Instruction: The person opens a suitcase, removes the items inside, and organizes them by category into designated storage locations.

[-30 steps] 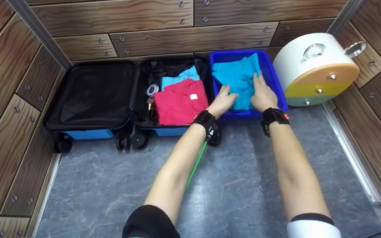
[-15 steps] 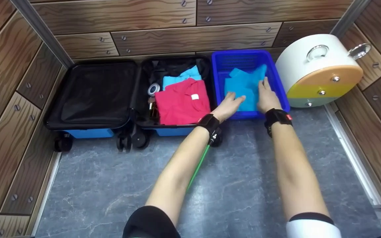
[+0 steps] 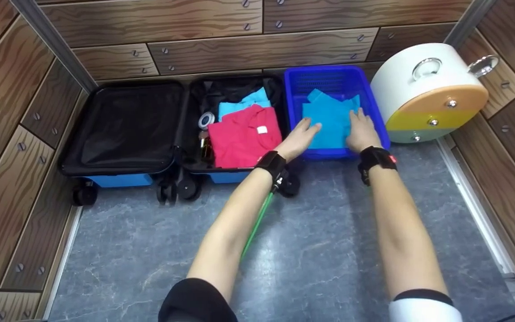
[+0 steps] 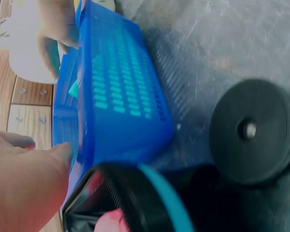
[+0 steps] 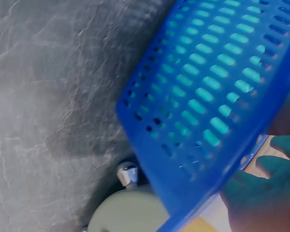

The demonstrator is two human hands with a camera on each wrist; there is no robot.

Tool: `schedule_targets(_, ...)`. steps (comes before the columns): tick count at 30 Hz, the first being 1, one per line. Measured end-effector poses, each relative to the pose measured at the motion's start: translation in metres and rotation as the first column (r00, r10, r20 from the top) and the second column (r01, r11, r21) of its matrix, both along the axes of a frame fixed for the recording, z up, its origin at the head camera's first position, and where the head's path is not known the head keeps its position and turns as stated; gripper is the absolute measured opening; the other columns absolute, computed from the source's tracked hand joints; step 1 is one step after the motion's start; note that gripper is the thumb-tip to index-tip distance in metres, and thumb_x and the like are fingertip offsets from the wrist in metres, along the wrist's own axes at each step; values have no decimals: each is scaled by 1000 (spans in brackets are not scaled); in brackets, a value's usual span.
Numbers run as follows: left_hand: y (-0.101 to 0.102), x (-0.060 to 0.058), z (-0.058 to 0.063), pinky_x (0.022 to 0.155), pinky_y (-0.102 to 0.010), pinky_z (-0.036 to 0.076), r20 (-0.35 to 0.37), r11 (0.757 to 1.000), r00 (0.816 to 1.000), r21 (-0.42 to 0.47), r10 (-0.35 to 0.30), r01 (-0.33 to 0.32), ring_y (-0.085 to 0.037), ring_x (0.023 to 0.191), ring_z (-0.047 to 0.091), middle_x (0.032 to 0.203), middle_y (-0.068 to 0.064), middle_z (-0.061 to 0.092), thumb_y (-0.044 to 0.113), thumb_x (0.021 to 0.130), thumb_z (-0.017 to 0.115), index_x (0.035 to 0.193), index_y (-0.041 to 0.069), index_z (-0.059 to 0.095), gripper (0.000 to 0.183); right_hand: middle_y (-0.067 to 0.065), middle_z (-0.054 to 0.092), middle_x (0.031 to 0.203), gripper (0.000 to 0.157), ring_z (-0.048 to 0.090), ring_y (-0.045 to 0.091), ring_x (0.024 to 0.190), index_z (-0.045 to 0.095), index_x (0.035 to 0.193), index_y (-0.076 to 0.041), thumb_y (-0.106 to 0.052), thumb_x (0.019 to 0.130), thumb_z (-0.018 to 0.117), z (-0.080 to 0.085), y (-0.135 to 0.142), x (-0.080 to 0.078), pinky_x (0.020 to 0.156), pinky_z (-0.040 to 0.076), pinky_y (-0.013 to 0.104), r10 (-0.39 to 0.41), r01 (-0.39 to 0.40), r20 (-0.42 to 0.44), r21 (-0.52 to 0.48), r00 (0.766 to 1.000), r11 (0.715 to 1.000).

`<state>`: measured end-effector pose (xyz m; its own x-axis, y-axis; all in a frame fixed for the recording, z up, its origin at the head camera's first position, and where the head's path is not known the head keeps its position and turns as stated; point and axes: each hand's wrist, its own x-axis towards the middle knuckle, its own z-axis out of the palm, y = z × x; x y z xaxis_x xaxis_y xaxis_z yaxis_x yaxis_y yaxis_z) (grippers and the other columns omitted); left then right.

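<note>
A folded turquoise cloth garment [image 3: 327, 123] lies in the blue plastic basket [image 3: 291, 96]. My left hand [image 3: 299, 139] hovers at the basket's front left rim, fingers fairly straight and holding nothing. On the other side my right hand [image 3: 362, 132] is inside the basket's right edge, its fingers at the garment's right border; whether they touch it I cannot tell. Spread fingers of that right hand [image 5: 263, 198] show above the rim in the right wrist view. Through the slots of the basket wall [image 4: 116, 130] the turquoise fabric shows in the left wrist view.
Left of the basket stands an unfolded suitcase [image 3: 130, 127], its right half holding a red shirt [image 3: 248, 138], a light blue garment [image 3: 244, 105] and small items. A round white cabinet [image 3: 418, 80] with coloured drawers stands to the right. Wood-patterned panels enclose the floor.
The turquoise garment has come down into the basket and lies flatter, leaving the basket's back wall visible. My left hand has shifted slightly left, away from it.
</note>
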<state>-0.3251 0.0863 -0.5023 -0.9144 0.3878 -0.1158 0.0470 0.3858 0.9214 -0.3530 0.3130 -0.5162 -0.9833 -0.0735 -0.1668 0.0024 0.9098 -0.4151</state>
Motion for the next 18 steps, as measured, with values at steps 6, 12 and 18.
schedule_targets(6,-23,-7,8,121,-21,10,-13,999,999,-16,35,-35,-16,156,10,170,-9,15,47,109,39,162,4,22,70,31,-1,166,76,0,52,151,11,162,2,-3,95,47,9,-16,2,119,8,65,30,-30,-51,-12,998,999)
schedule_targets(12,-52,-10,13,121,-22,11,-62,997,996,-43,67,-70,-20,156,13,169,-15,18,41,110,41,161,-1,21,68,33,5,165,75,3,51,151,18,161,3,-7,94,50,9,-38,3,121,8,63,83,-86,-147,-15,986,996)
schedule_targets(18,-97,-13,12,123,-29,16,-61,992,992,-46,111,-114,-26,155,17,167,-20,21,31,109,44,159,-7,20,67,32,10,165,73,6,49,152,22,161,2,-11,97,56,8,-66,7,122,7,58,102,-127,-242,-92,965,988)
